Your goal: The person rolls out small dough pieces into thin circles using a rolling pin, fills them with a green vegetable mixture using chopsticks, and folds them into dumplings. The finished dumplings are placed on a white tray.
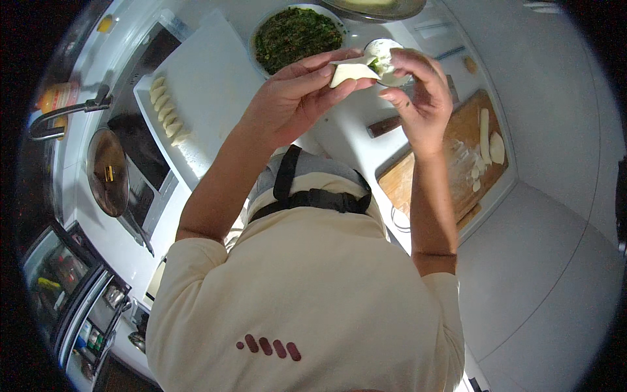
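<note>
A dough wrapper with a bit of green filling lies in my left hand, the thumb pressing on its near edge. Close by on the right, my right hand has its thumb and fingers apart, with nothing seen between them. Behind the hands stands a round container of white flour, partly hidden. A bowl of chopped green filling is beyond my left hand. Several folded dumplings form a row at the left edge of a white tray.
A floured wooden board at the right bears a dough roll, small dough pieces and a flat dough round. A brown handle lies beside the board. On the left are a lidded pan and a faucet. A metal basin stands at the top.
</note>
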{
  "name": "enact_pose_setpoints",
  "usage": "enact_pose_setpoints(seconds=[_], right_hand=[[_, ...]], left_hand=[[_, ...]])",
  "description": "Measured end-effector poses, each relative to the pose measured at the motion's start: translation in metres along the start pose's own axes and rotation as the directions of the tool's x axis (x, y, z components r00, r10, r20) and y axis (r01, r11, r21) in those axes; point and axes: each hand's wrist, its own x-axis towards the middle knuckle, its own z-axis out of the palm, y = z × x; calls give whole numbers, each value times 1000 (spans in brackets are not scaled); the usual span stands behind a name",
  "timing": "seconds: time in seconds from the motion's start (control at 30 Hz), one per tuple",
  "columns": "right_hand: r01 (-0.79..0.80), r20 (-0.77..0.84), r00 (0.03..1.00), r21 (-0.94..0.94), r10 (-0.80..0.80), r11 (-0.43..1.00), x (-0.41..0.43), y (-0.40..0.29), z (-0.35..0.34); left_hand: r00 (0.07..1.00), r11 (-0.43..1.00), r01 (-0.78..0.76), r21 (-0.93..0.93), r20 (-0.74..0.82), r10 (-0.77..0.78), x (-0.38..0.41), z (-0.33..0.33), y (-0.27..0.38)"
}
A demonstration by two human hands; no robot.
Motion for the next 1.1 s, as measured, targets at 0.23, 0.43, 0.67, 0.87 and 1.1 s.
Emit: enact_pose_setpoints(seconds=[0.23, 0.43, 0.67, 0.87, 1.1], right_hand=[[93, -94, 991, -79, -100, 993, -9, -8, 4], [100, -106, 988, -87, -109, 991, -8, -15, 0], [148, -29, 987, -178, -155, 973, -4, -27, -8], [159, -37, 985, -166, -167, 973, -11, -32, -18], [207, -26, 977, -136, -213, 969, -13, -32, -18]], left_hand=[[994, 987, 78, -139, 89, -66, 3, 2, -2], [987, 988, 100, -114, 134, -84, 3, 5, -4], [986, 987, 91, -134, 152, -70, 2, 10, -8], [986, 986, 121, -117, 131, -105, 1, 13, -8], [983, 982, 141, -124, 133, -124, 0, 12, -11]])
